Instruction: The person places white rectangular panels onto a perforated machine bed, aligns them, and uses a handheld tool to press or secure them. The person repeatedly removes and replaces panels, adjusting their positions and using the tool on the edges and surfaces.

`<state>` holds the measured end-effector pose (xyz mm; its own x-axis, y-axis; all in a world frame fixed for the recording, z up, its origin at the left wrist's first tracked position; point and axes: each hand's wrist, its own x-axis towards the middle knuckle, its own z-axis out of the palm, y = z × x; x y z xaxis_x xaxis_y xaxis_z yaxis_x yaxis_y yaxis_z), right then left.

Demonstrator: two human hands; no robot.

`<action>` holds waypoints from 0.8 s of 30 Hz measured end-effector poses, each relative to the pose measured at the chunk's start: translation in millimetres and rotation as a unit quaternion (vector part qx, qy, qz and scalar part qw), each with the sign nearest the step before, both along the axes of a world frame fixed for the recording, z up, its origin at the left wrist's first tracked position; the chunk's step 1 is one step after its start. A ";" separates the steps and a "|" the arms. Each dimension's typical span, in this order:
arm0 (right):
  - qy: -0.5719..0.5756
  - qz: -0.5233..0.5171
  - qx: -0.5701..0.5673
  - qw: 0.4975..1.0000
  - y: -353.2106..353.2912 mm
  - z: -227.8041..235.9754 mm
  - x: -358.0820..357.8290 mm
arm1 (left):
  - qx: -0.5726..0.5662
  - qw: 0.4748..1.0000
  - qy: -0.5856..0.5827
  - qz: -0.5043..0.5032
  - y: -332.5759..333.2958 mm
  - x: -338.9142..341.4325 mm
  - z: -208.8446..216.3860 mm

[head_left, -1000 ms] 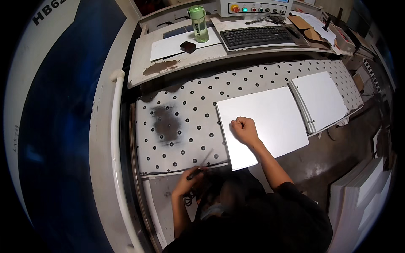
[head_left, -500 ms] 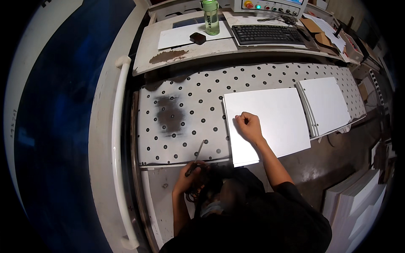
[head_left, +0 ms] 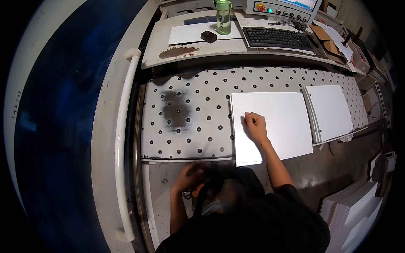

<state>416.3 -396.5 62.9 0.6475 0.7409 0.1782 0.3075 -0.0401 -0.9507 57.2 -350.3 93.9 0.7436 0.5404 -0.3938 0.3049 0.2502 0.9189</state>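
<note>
My right hand (head_left: pixel 256 126) is over a large white panel (head_left: pixel 284 122), its fingers curled into a fist. The panel lies on the right half of the spotted desk (head_left: pixel 209 127), beside a smaller white stack (head_left: pixel 331 111). My left hand (head_left: pixel 189 175) blurs near the front edge; I cannot tell what its fingers hold. A dark patch (head_left: pixel 176 111) stains the desk's left. Beyond, a shelf (head_left: pixel 223 46) carries a green bottle (head_left: pixel 223 20) and black keyboard (head_left: pixel 277 38); grey floor (head_left: pixel 312 175) shows at right.

grey floor (head_left: pixel 337 168), light glare | white desk (head_left: pixel 221 45), worn brown patch (head_left: pixel 178 52) | blue-and-white cabinet (head_left: pixel 63 109) at left
</note>
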 end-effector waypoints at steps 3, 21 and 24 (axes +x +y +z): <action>-0.035 -0.005 -0.046 0.998 -2.4 0.6 0.0 | 0.012 0.987 0.049 0.152 7.9 -1.5 4.0; 0.245 0.109 0.034 0.963 -26.6 27.0 -39.6 | -0.058 0.994 -0.038 -0.084 -5.3 37.3 45.0; -0.042 0.357 -0.020 0.933 -42.5 76.8 -78.9 | 0.138 0.952 -0.213 0.171 -9.7 75.2 56.3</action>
<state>337.4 -439.1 139.6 -0.0280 0.9853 0.1686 0.3425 0.1680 -0.9244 132.4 -360.0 150.3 0.5658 0.8190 0.0956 -0.1657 -0.0006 0.9862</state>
